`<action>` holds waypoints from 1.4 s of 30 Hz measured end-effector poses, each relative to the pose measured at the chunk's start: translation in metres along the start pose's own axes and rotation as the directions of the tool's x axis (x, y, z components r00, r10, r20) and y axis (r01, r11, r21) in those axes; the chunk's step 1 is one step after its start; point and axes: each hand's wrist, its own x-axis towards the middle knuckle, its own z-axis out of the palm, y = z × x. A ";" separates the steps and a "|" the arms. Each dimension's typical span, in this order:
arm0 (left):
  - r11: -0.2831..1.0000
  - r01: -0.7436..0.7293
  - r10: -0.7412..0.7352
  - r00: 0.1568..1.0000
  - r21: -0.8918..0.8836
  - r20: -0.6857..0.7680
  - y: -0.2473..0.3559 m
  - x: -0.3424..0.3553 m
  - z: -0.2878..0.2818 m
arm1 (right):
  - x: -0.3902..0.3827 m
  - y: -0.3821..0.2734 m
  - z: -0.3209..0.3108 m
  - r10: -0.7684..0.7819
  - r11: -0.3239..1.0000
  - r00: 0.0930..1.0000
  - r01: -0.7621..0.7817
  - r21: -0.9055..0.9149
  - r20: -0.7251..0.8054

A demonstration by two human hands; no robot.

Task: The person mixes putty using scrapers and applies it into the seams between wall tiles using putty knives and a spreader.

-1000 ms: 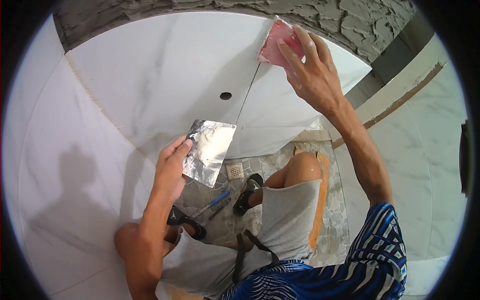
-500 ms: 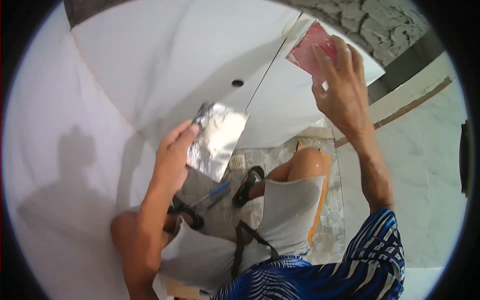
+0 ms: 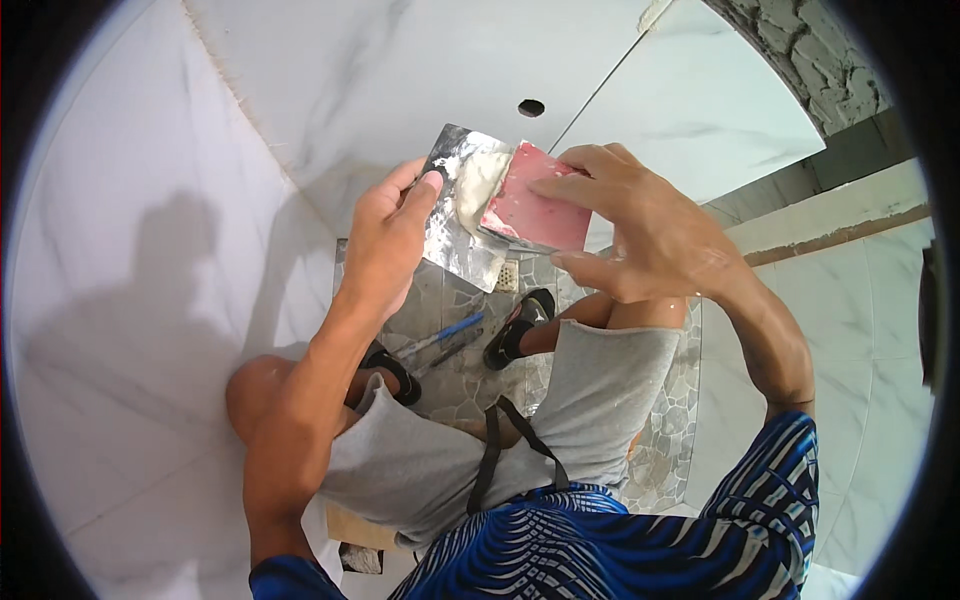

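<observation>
My left hand (image 3: 385, 235) grips a thin, shiny metal plate (image 3: 462, 262) by its left edge, thumb on top. A mound of creamy white paste (image 3: 480, 178) lies on the plate. My right hand (image 3: 660, 225) is closed on a flat pink-red scraper (image 3: 545, 195), fingers over its upper face and thumb below. The scraper's left edge meets the paste, and some white smears mark its surface. Both tools are held in front of me, above my knees.
Marble-patterned tiles (image 3: 330, 90) cover the walls, one with a small dark hole (image 3: 531, 107). Rough grey mortar (image 3: 800, 50) shows at the upper right. A blue-handled tool (image 3: 455, 328) and a small drain cover (image 3: 508, 276) lie on the stone-patterned floor between my feet.
My right hand has brought the scraper down and left from the wall tile to the paste on the plate. My left hand has moved slightly up and right with the plate.
</observation>
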 end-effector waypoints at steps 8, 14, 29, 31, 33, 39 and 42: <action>0.991 -0.038 0.045 0.998 0.132 -0.048 -0.001 0.002 0.000 | -0.006 0.017 -0.017 0.154 0.979 0.962 -0.118 -0.167 0.225; 0.993 -0.032 0.037 0.998 0.116 -0.041 0.000 0.008 -0.005 | -0.027 0.053 -0.051 0.091 0.977 0.996 -0.085 0.196 -0.023; 0.999 0.013 -0.012 1.000 0.044 -0.004 -0.003 0.000 -0.010 | -0.003 0.057 -0.043 -0.152 0.595 0.866 -0.305 -0.743 -0.477; 0.999 0.017 -0.016 1.000 0.050 -0.023 -0.003 0.000 -0.010 | -0.003 0.051 -0.044 -0.182 0.615 0.847 -0.298 -0.730 -0.499; 0.999 -0.008 0.007 1.000 0.035 0.019 -0.003 0.002 -0.006 | -0.003 0.049 -0.051 -0.241 0.649 0.819 -0.262 -0.714 -0.520; 0.999 0.006 -0.007 1.000 0.054 0.008 -0.009 -0.001 -0.012 | 0.007 0.056 -0.051 -0.214 0.582 0.841 -0.298 -0.757 -0.496; 0.997 0.014 -0.014 1.000 0.075 0.007 -0.004 -0.002 -0.010 | 0.003 0.054 -0.047 -0.155 0.610 0.855 -0.310 -0.729 -0.494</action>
